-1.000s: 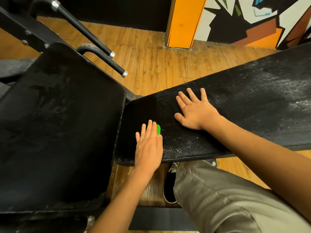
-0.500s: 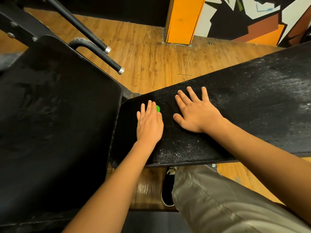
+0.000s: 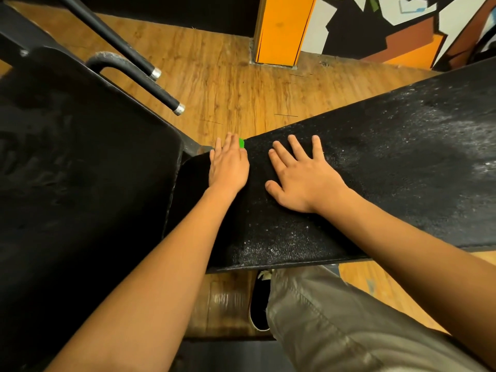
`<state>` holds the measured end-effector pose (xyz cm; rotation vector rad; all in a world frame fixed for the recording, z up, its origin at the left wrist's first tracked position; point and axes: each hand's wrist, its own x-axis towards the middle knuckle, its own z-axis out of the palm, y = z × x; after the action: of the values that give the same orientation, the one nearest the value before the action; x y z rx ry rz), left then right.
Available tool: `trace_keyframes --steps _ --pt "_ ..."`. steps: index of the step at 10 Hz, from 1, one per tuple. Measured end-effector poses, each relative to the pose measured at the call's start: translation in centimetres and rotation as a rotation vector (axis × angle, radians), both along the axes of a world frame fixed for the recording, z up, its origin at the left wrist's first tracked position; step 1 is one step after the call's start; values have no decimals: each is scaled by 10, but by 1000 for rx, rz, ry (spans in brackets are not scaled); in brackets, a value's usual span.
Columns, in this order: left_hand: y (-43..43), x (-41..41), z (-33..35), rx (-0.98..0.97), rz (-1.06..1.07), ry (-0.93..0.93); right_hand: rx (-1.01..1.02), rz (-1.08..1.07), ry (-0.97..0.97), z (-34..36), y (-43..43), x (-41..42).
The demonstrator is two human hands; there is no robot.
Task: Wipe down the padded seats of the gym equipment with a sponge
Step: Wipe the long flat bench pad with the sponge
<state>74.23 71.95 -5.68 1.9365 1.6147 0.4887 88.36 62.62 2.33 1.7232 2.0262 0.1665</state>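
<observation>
My left hand [image 3: 228, 165] flat, fingers straight and together, presses green sponge [image 3: 241, 142] onto narrow end of black bench pad [image 3: 375, 189]. Sponge corner peeks out at 1 o'clock of hand, at pad's far edge. My right hand [image 3: 303, 175] at 3 o'clock, fingers spread, palm on pad. Second seat pad [image 3: 80, 170] at 9 o'clock.
</observation>
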Motion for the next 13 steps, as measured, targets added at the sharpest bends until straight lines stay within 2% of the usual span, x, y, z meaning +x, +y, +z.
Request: trace_keyframes --steps 5,8,10,13 --pt "-152 -35 3 19 4 -81 -39 -20 -1 9 -2 -4" --pt "-197 -36 5 28 106 -76 -41 -23 0 8 -1 -4" --pt "-171 -31 4 -2 80 -90 -34 -18 -3 7 -1 -4" --pt "-76 -2 8 -22 82 -58 -10 -3 3 3 0 -3"
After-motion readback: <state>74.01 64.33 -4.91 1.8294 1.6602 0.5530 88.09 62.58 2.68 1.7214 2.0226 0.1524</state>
